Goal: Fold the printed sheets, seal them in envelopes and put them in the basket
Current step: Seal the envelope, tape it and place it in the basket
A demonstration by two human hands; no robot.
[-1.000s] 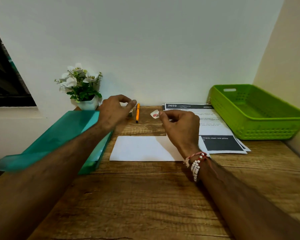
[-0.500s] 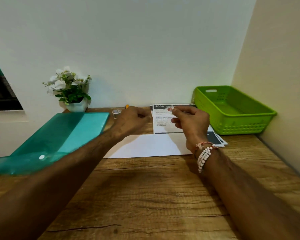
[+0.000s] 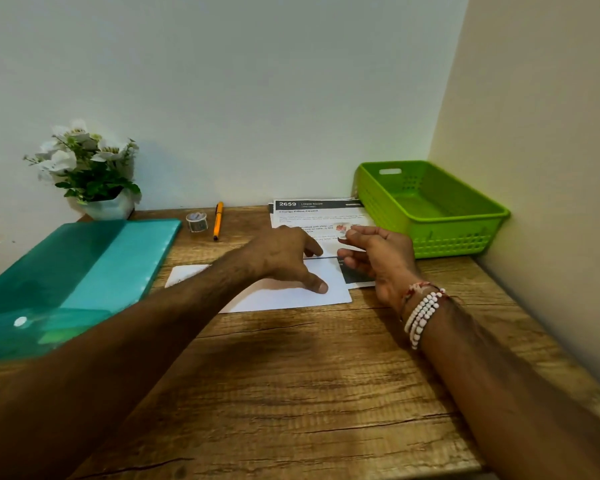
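Wooden counter [image 3: 291, 393] carries a teal folder [image 3: 70, 271], empty green basket [image 3: 430, 209], printed sheets [image 3: 312, 216] and envelope [image 3: 291, 292]. Left hand [image 3: 288, 258] presses the envelope, fingers spread. Right hand [image 3: 378, 258] pinches a small sticker [image 3: 342, 229].

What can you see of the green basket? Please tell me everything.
The basket is bright green plastic, rectangular and shallow, with perforated walls and a handle slot in its far end wall. It stands upright on the wooden desk in the back right corner beside the wall. It looks empty. The printed sheets lie just left of it.
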